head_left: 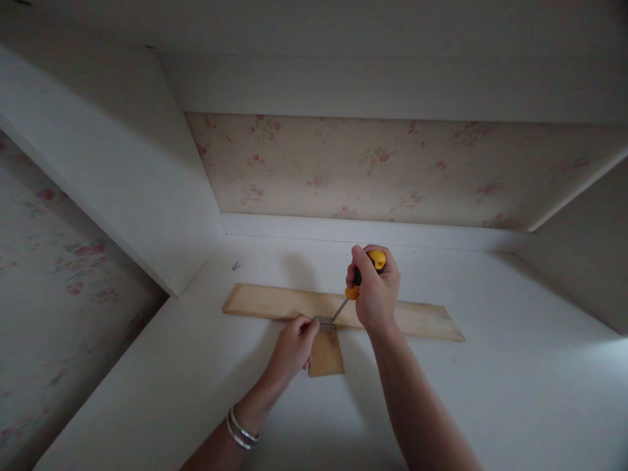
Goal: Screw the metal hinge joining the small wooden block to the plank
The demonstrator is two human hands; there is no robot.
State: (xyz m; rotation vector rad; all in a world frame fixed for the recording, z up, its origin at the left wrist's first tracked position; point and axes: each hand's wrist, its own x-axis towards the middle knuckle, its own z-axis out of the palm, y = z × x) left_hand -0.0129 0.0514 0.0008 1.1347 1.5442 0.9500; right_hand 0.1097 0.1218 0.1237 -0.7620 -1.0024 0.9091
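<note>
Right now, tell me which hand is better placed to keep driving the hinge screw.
Right. The right hand already grips the yellow screwdriver, its tip on the metal hinge. The left hand pinches the hinge steady against the long wooden strip.

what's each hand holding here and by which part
The right hand grips a screwdriver by its yellow and black handle, tip down at a small metal hinge. The left hand pinches that hinge at its left edge.

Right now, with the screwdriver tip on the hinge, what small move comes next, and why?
Probably turn the screwdriver in place: the right hand grips its handle, the tip meets the small metal hinge, and the left hand steadies it on the wooden strip.
</note>
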